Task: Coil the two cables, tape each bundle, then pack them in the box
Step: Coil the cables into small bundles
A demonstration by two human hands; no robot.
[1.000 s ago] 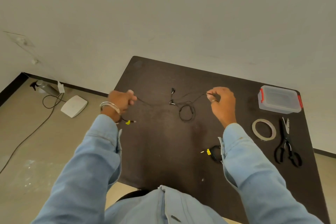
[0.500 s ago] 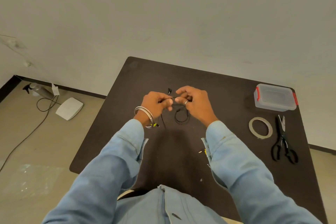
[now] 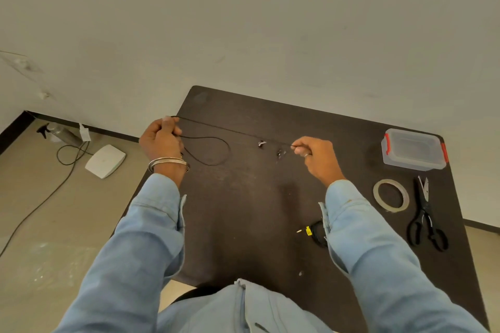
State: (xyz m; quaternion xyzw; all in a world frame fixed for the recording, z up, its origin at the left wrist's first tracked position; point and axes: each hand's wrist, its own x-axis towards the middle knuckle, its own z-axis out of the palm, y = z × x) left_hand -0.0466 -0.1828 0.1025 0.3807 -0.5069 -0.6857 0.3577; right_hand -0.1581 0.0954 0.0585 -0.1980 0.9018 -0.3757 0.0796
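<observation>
Now: left hand gripping earphone cable (loop hanging below) | right hand pinching it taut above the table | second cable lying beside right sleeve | lidded box sitting far right

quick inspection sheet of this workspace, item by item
surface: dark table, a few pale specks.
job's things: thin black cable stretched between both hands, one loop hanging; second cable coiled, partly under the right sleeve; lidded box, tape roll, scissors at right.
clutter: nothing seen.
grippers: left hand grips the cable; right hand pinches it.
cables: floor cord at left.
surroundings: white device, spray bottle on floor; plain wall.
</observation>
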